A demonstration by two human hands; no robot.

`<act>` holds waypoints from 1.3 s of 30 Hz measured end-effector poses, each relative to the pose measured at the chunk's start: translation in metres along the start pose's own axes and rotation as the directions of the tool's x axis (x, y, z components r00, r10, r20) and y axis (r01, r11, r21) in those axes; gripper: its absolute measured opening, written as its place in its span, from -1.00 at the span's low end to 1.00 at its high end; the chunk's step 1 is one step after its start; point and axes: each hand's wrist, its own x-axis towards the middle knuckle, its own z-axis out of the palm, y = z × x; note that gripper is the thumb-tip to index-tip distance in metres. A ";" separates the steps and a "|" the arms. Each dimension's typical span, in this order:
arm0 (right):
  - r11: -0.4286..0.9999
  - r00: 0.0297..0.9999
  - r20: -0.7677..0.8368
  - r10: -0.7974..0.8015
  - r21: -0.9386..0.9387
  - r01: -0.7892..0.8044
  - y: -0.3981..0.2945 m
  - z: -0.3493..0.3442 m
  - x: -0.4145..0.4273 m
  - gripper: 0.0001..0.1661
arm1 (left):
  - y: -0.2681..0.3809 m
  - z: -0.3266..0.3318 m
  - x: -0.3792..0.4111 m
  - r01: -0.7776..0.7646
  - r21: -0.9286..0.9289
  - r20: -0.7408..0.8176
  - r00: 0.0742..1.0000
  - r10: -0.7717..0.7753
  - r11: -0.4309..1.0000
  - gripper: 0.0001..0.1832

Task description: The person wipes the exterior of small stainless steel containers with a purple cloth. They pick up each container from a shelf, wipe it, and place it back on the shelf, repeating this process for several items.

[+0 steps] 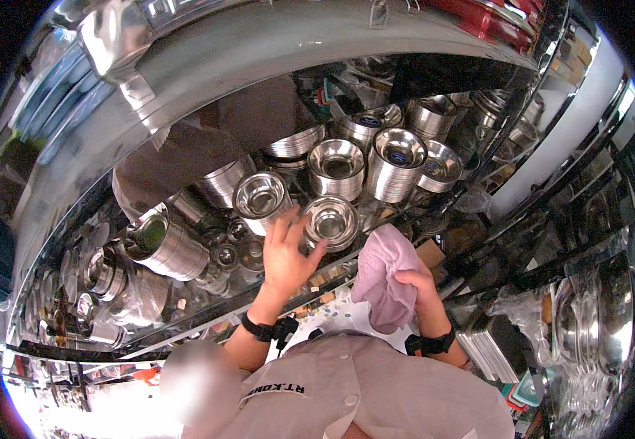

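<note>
My left hand reaches forward with its thumb and fingers apart, over the left rim of a shiny steel bowl. I cannot tell whether it touches that rim. Just beyond my fingertips rises a stack of steel bowls. My right hand grips a crumpled mauve cloth, which hangs in front of my shirt, to the right of the steel bowl. Behind the steel bowl stand more bowl stacks, one plain and one with a blue sticker inside its top bowl.
A tall leaning stack of steel containers stands to the left, near plastic-wrapped steelware. A dark shelf edge runs between me and the bowls. Large steel basins stand at the right. Blue wrapped plates are at upper left.
</note>
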 end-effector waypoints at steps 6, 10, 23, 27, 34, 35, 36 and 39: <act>0.997 0.999 -0.037 0.016 -0.081 -0.019 0.013 -0.005 0.009 0.10 | -0.043 -0.030 0.018 -0.002 0.270 -0.016 1.000 0.006 0.963 -0.34; 0.996 1.000 -0.009 0.007 -0.089 -0.008 0.019 0.005 0.018 0.12 | -0.077 -0.046 0.029 -0.072 0.284 0.198 0.980 0.015 0.956 -0.23; 0.984 0.987 0.129 0.094 -0.163 -0.072 0.042 0.022 0.030 0.03 | -0.111 -0.062 0.038 -0.190 0.057 0.285 0.944 0.167 0.980 -0.71; 0.985 0.986 0.125 0.111 -0.148 -0.092 0.044 0.022 0.030 0.06 | -0.103 -0.069 0.041 -0.118 -0.021 0.192 0.974 0.120 0.993 -0.74; 0.992 0.992 0.018 0.123 0.009 -0.123 0.056 0.003 0.021 0.03 | -0.055 -0.084 0.034 -0.164 -0.114 0.062 0.983 0.172 0.980 -0.79; 0.987 0.991 -0.003 0.137 0.089 -0.137 0.057 -0.001 0.019 0.02 | -0.041 -0.086 0.027 -0.182 -0.155 0.036 0.981 0.190 0.971 -0.78; 0.975 0.988 -0.022 0.150 0.171 -0.144 0.057 -0.003 0.015 0.02 | -0.029 -0.085 0.021 -0.218 -0.212 0.026 0.973 0.228 0.953 -0.74; 0.942 0.995 0.014 0.098 0.321 -0.097 0.053 0.008 0.013 -0.02 | -0.002 -0.075 0.002 -0.320 -0.305 0.025 0.939 0.343 0.897 -0.63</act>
